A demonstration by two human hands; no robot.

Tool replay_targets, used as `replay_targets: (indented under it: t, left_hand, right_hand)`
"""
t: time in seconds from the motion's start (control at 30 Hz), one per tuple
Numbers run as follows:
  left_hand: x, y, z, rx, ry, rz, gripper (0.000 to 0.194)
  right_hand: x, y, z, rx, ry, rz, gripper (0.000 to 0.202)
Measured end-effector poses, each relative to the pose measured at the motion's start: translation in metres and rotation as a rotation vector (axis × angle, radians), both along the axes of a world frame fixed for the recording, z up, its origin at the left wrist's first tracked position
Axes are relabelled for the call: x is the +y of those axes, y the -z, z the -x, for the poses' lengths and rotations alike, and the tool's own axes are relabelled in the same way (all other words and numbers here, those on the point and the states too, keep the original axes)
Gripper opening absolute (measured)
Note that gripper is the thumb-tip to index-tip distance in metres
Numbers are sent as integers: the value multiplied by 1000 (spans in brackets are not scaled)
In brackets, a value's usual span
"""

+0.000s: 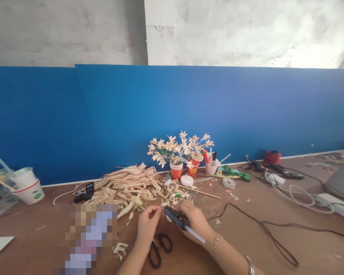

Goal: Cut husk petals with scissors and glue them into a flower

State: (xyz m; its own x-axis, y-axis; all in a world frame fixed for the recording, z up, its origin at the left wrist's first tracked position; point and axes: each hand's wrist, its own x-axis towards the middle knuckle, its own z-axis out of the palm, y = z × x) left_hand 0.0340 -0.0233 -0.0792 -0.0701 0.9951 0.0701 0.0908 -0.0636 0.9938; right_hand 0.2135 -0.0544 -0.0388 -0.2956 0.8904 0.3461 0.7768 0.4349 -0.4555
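Note:
My right hand (196, 219) is wrapped round a black hot glue gun (175, 217), with a whitish glue stick (195, 234) poking out of its back end. The gun's nozzle points left, close to the fingertips of my left hand (149, 221). Thumb and forefinger of that hand are pinched together; whatever is between them is too small to make out. Below the hands lie scissors (160, 248), their black handles showing and their blades hidden. Behind both hands spreads a heap of dry corn husks (126, 187).
Husk flowers (174, 147) stand in red paper cups (176, 172) by the blue partition (189, 103). A white tape roll (228, 183) lies to the right, near a black cable (252, 219). White paper cups (31, 191) stand far left. A pixelated patch covers part of the left table.

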Motion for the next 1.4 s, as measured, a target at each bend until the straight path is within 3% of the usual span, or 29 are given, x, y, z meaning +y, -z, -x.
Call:
replay_targets:
  t: [1.4]
  left_hand:
    - [0,0,0,-2,-12,-8,32]
  right_hand:
    - [2,3,-5,-30,-56,-50,13]
